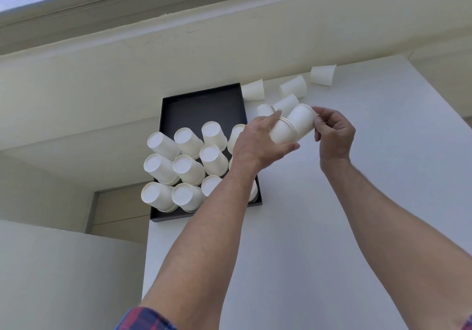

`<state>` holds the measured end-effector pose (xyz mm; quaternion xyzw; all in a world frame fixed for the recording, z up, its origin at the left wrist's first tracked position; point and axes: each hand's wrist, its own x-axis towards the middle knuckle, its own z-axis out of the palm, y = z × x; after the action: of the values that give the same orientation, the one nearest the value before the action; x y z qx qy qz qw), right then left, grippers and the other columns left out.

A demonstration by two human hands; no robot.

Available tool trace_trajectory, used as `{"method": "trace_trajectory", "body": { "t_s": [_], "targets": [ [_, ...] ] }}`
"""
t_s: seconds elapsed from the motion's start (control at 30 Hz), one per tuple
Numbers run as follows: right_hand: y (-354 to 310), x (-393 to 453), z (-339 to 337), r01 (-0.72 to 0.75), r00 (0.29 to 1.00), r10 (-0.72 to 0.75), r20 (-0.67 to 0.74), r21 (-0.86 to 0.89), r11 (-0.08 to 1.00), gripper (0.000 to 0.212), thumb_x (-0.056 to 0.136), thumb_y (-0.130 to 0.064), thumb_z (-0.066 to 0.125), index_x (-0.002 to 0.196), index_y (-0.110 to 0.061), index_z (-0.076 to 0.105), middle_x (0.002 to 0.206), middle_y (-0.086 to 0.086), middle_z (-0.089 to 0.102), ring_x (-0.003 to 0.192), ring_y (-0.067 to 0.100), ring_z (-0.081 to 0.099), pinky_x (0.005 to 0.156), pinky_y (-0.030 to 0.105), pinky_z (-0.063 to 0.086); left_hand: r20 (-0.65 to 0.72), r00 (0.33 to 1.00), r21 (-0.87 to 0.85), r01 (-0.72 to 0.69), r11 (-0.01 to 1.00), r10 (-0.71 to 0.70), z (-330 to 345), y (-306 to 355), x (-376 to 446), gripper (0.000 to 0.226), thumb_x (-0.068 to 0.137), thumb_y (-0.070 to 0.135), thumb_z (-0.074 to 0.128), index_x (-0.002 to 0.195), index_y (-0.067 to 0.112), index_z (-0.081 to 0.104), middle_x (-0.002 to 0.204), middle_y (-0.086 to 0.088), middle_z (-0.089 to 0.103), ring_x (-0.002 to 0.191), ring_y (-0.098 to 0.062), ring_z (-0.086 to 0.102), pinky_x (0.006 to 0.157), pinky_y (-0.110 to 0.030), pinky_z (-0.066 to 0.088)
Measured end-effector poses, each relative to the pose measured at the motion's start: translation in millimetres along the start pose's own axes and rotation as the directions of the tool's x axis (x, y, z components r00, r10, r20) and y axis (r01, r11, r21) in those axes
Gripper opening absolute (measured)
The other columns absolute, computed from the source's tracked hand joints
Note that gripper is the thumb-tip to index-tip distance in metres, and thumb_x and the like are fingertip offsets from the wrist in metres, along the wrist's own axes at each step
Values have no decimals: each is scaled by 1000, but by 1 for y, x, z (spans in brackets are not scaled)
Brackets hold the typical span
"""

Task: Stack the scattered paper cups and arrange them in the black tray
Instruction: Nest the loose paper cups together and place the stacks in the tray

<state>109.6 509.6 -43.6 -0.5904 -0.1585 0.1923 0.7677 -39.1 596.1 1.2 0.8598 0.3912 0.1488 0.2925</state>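
Left hand: the left hand (258,142) is raised above the white tabletop (332,227), its fingers and thumb curled round the lower end of a short stack of nested white paper cups (291,127).
Right hand: the right hand (334,133) pinches the upper end of that same stack with fingertips and thumb, so the stack lies tilted between both hands, clear of the table.
Tray: the shallow black rectangular tray (201,104) sits at the left edge of the tabletop; its far part is bare.
Cups in tray: upside-down white paper cup stacks (189,168) stand in rows filling the near part of the tray, some partly hidden behind the left forearm.
Loose cups: single white paper cups (293,87) lie on their sides on the table beyond the hands, one touching or just beside the tray's far right corner, another near the table's far edge.
Sleeves: a red-and-blue plaid sleeve (145,319) shows on the left arm at the lower edge.
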Motion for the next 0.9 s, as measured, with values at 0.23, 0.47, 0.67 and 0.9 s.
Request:
{"method": "trace_trajectory", "body": {
  "t_s": [0.23, 0.47, 0.67, 0.9],
  "targets": [
    [6, -18, 11, -103, 983, 79, 166, 146, 984, 22, 84, 6, 61, 97, -4, 75, 73, 11, 63, 52, 19, 43, 53, 26, 37, 26, 994, -276, 106, 955, -103, -7, -4, -8, 92, 63, 59, 86, 146, 44, 49, 121, 20, 57, 114, -12, 62, 88, -34, 60],
    [2, -34, 36, -191, 919, 137, 368, 114, 975, 35, 84, -1, 61, 115, -10, 76, 80, 15, 53, 61, 20, 42, 59, 28, 35, -30, 977, -447, 176, 877, -211, -22, -7, -7, 56, 76, 44, 78, 125, 36, 51, 111, 5, 62, 91, -17, 68, 60, -37, 63],
    [-5, -57, 68, 158, 853, -117, 509, -37, 987, 51, 83, -10, 78, 132, -11, 66, 133, 12, 57, 78, 23, 58, 69, 31, 49, -135, 842, -682, 303, 665, -522, -37, -11, 9, 49, 95, 54, 59, 121, 25, 29, 101, 5, 57, 86, -11, 63, 63, -24, 45],
    [-14, -59, 114, 373, 882, -231, 411, -309, 875, 51, 77, -24, 86, 123, -20, 64, 119, -8, 65, 81, 17, 64, 73, 33, 56, -95, 840, -660, 348, 665, -534, -59, -34, 15, 46, 103, 59, 38, 120, 17, 32, 99, 5, 56, 96, -18, 64, 74, -34, 52]
  ]
}}
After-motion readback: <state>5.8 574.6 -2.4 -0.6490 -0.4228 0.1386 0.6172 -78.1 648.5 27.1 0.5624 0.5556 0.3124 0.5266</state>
